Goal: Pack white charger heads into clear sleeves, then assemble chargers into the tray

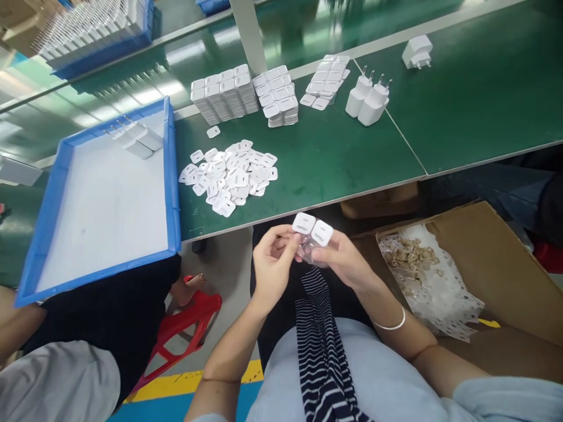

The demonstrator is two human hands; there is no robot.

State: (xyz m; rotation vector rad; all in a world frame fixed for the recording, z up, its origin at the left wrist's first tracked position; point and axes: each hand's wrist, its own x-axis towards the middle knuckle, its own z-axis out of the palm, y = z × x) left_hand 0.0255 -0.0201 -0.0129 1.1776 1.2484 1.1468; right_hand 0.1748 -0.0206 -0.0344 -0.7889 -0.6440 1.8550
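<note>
Both hands hold a small clear plastic piece [307, 249] in front of my body, just off the table's front edge. Two white squarish caps [303, 223] with grey print and a slot sit side by side at its top. My left hand [276, 258] pinches the left side with thumb and fingers. On the right side, my right hand [341, 257] grips with the thumb across the front. A loose pile of similar white caps [237, 176] lies on the green table [325, 158]. Behind it stand stacks of joined caps [224, 94].
White plug adapters [369, 99] stand at the back right. A blue-rimmed tray [173, 176] at left holds more adapters. An open cardboard box [505, 258] with plastic scraps is at right. Another person's arm [17, 328] and a red stool [189, 328] are at left.
</note>
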